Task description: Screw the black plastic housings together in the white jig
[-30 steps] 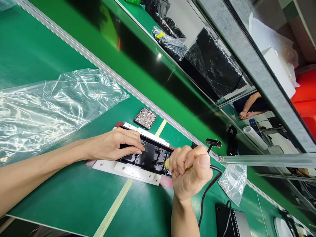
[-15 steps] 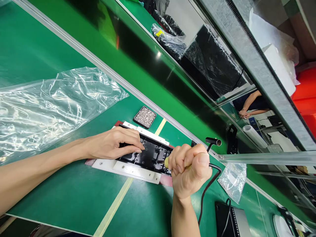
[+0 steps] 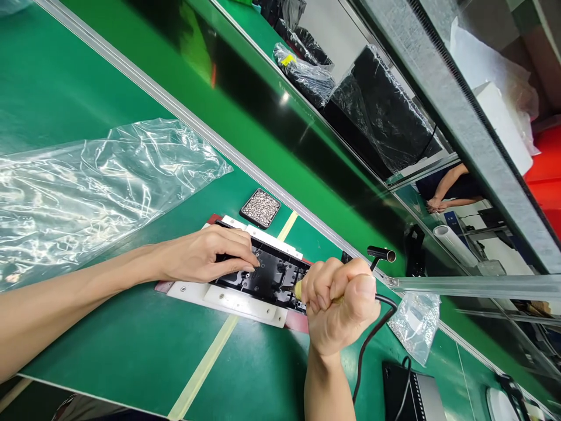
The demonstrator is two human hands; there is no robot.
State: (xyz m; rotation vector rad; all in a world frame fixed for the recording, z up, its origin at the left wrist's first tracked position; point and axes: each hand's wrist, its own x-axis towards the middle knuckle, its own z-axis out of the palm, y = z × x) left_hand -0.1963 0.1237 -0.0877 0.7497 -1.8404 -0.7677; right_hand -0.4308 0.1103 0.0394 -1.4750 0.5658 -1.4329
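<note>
My right hand [image 3: 344,304] is closed in a fist around the yellow handle [image 3: 298,290] of a corded tool that looks like a soldering iron. Its thin tip points left and down onto a long black plastic part [image 3: 267,272], at or very near its surface. That part lies in a white fixture [image 3: 228,301] with raised side blocks. Over the part's left end rests my left hand [image 3: 219,251], fingers bent and thumb and forefinger tips close together; anything between them is too small to make out.
Behind the fixture sits a small black tray [image 3: 260,208] of tiny metal pieces. A clear plastic bag [image 3: 109,187] spreads at left. On the right are a black tube holder [image 3: 381,253], a cable [image 3: 368,339], a small bag [image 3: 416,327] and a black box [image 3: 412,392]. Metal rails cross behind.
The whole view has shifted slightly. Both hands, the tool and the black part keep nearly the same places relative to each other.
</note>
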